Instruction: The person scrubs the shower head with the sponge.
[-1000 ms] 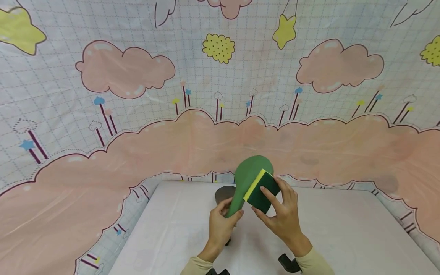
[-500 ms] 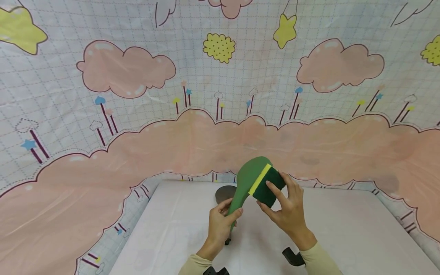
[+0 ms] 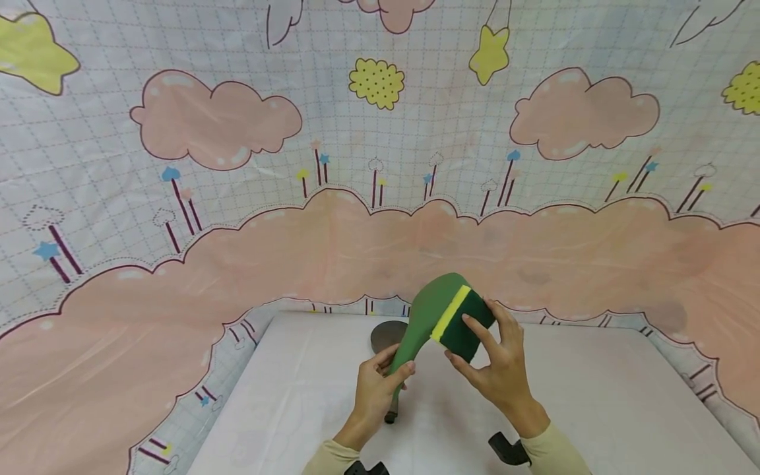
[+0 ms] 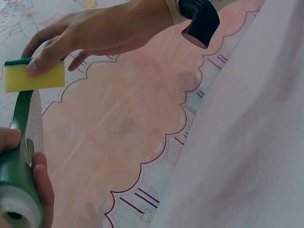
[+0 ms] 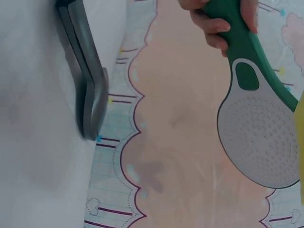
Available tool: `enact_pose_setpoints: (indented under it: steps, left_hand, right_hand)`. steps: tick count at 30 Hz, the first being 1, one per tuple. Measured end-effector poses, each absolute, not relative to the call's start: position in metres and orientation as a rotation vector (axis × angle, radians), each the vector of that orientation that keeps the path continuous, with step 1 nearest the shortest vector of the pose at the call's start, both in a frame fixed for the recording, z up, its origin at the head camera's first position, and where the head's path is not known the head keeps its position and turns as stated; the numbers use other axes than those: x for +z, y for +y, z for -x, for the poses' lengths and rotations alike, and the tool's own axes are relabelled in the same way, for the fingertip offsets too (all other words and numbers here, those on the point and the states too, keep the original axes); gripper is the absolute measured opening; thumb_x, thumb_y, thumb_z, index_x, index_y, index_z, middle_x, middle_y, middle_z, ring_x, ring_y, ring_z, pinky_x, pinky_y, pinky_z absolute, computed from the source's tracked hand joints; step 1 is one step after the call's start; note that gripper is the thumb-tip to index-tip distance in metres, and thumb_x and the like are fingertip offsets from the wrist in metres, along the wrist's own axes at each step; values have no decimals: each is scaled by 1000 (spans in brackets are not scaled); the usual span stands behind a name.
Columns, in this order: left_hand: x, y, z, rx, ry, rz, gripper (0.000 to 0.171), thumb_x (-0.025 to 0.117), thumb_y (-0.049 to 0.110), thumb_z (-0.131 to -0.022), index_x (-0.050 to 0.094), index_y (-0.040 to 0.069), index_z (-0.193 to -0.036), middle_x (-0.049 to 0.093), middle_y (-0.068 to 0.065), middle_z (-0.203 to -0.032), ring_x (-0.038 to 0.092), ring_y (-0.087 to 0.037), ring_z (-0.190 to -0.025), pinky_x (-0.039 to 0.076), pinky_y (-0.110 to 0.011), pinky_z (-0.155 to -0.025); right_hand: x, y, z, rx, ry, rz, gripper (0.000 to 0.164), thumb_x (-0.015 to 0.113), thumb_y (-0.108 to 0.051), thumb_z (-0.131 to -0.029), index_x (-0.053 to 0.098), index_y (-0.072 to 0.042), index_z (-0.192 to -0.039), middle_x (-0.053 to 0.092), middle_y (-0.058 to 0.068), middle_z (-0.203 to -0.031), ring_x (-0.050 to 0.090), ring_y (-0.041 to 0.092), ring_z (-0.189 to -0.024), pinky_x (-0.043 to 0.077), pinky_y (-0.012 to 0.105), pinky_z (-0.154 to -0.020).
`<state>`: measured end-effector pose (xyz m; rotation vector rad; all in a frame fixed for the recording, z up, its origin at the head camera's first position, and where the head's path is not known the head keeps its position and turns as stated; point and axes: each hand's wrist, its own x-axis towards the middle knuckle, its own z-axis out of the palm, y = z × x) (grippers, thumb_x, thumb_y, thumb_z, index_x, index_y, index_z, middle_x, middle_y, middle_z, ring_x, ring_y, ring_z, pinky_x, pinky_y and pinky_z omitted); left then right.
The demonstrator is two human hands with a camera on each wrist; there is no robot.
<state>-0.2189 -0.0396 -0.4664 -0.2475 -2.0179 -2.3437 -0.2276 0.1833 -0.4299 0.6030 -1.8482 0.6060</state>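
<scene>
A green handheld shower head (image 3: 430,303) is held up above the table, its handle gripped by my left hand (image 3: 375,392). Its pale spray face (image 5: 259,142), dotted with small nozzles, shows in the right wrist view, and the white threaded-looking handle end (image 4: 19,204) in the left wrist view. My right hand (image 3: 505,379) pinches a sponge (image 3: 469,330) between thumb and fingers, dark green scouring side outward. The sponge's yellow foam (image 4: 40,78) lies against the back of the head, near its right edge.
A dark grey handheld shower head (image 3: 388,335) lies on the white table (image 3: 285,396) behind my left hand, partly hidden by it. A patterned cloth backdrop (image 3: 380,257) rises behind the table. Black wrist camera mounts (image 3: 507,448) sit on both forearms.
Over the last second my right hand has slid the sponge rightward along the shower head. The shower head has turned slightly, and my left hand has shifted a little to the left.
</scene>
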Motion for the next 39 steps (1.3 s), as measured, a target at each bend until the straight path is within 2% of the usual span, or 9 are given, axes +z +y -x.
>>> enact_pose_setpoints:
  steps: [7,13,19,26,31,39]
  left_hand:
    - [-469,-48,221,-2317,-2053,295,51,76,13,-85,58,-5,-129,71,-22,-99,69,-8,-76,51,-20,-60]
    - [-470,-53,223,-2292,-2073,324,49,76,13,-85,60,-4,-128,70,-20,-97,68,-10,-75,52,-23,-62]
    - [-470,-58,224,-2288,-2071,367,46,75,11,-86,61,-4,-127,69,-21,-95,67,-10,-74,53,-23,-61]
    - [-471,-66,225,-2318,-2047,423,48,74,8,-85,58,-6,-129,68,-24,-104,70,-12,-79,57,-24,-68]
    - [-473,-71,225,-2329,-2034,464,49,73,4,-85,56,-10,-129,66,-27,-109,71,-14,-84,58,-23,-75]
    - [-473,-77,221,-2274,-2102,496,49,74,7,-85,58,-8,-128,67,-22,-103,67,-10,-78,55,-22,-66]
  right_hand:
    - [-429,183,226,643,-1847,-595,64,59,-64,-87,66,-11,-124,48,28,-140,46,43,-122,36,52,-92]
    - [-431,177,220,624,-1843,-634,63,59,-63,-88,66,-12,-124,49,29,-138,46,42,-122,37,51,-92]
    - [-432,177,216,634,-1850,-666,63,60,-63,-88,66,-12,-124,50,29,-137,46,38,-124,35,42,-98]
    - [-426,186,214,758,-1845,-691,64,63,-61,-86,66,-8,-123,47,30,-140,44,33,-128,29,24,-109]
    - [-423,194,214,858,-1860,-716,67,64,-61,-86,65,-6,-124,45,30,-141,43,24,-131,32,14,-105]
    - [-419,207,214,1000,-1893,-785,65,71,-51,-85,61,-3,-128,42,28,-146,43,14,-132,38,8,-99]
